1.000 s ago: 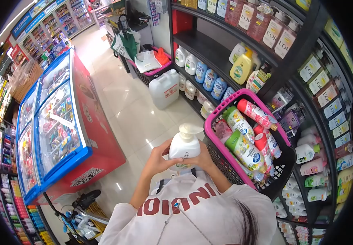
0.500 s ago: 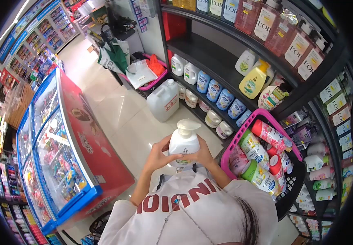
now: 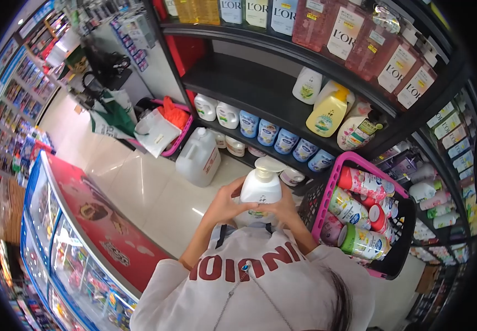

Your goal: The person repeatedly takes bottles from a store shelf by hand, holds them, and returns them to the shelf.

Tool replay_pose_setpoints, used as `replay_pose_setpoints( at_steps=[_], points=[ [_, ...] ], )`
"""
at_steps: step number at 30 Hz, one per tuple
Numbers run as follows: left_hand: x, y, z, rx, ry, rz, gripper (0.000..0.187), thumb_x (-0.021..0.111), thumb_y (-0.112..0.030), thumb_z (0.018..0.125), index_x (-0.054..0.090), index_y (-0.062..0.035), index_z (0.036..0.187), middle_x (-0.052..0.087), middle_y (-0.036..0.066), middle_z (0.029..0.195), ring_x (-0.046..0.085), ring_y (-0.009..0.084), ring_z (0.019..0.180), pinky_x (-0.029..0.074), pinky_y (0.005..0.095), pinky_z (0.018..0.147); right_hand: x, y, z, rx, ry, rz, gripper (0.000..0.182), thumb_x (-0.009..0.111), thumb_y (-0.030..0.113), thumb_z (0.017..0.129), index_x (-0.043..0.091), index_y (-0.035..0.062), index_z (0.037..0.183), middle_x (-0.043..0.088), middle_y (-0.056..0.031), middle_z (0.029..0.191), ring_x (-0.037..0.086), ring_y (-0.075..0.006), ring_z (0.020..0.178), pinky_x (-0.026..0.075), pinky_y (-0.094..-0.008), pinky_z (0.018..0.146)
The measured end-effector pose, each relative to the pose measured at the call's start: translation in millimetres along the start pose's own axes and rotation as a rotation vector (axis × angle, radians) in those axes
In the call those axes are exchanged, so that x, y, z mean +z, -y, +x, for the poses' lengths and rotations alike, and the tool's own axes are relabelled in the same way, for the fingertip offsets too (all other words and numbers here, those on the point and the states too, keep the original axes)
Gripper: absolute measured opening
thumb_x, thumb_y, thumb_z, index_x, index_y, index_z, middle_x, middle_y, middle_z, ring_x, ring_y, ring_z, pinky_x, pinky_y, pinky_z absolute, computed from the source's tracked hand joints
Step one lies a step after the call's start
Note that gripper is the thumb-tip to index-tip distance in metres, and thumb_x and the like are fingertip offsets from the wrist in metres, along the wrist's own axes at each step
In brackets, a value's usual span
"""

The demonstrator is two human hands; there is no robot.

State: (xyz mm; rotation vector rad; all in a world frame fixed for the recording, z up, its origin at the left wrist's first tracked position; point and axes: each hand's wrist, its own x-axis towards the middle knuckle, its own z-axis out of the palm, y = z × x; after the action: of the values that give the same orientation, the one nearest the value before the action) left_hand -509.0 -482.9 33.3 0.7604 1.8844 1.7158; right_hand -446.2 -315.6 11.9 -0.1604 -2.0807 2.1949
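A white pump bottle [image 3: 261, 191] with a cream pump head is upright in front of my chest. My left hand [image 3: 226, 204] wraps its left side and my right hand [image 3: 286, 205] its right side, thumbs across the front. The fingers behind the bottle are hidden. To the right stands a black basket with a pink rim [image 3: 325, 205], filled with several green-capped, red and pink bottles. Beyond my hands, the black shelf [image 3: 249, 74] carries a yellow pump bottle [image 3: 327, 113], a white bottle [image 3: 306, 86] and a patterned pump bottle [image 3: 355, 131].
Blue bottles [image 3: 286, 142] line the lower shelf, and large pink bottles [image 3: 344, 36] the upper one. A translucent jug [image 3: 198, 159] stands on the floor near another pink-rimmed basket [image 3: 181, 138]. A red-sided display freezer [image 3: 106, 220] is at left.
My view has turned toward the right, so the freezer sits lower and farther left. Both hands keep hold of the white pump bottle, now nearer the shelf in view.
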Motion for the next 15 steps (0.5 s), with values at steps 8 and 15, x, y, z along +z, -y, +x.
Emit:
replay_pose_setpoints(
  at_steps=[8,15],
  points=[
    [-69,1,86,0.099,0.231,0.009,0.067,0.075,-0.014,0.063,0.042,0.0047,0.118,0.054,0.013,0.108,0.053,0.0201,0.101,0.041,0.0333,0.089,20,-2,70,-0.075,-0.224,-0.03,0.07,0.08,0.012,0.048,0.048,0.0002,0.108,0.058,-0.0087,0.096,0.056,-0.0155,0.087,0.044,-0.0286,0.077],
    [-87,6,151,0.098,0.42,0.064,0.073,0.078,-0.016,0.058,0.042,0.0038,0.118,0.054,0.014,0.107,0.053,0.0176,0.098,0.041,0.0306,0.087,25,-12,104,-0.128,-0.446,-0.145,0.073,0.082,0.02,0.046,0.048,-0.0011,0.107,0.058,-0.0105,0.095,0.057,-0.0164,0.086,0.045,-0.0291,0.075]
  ],
)
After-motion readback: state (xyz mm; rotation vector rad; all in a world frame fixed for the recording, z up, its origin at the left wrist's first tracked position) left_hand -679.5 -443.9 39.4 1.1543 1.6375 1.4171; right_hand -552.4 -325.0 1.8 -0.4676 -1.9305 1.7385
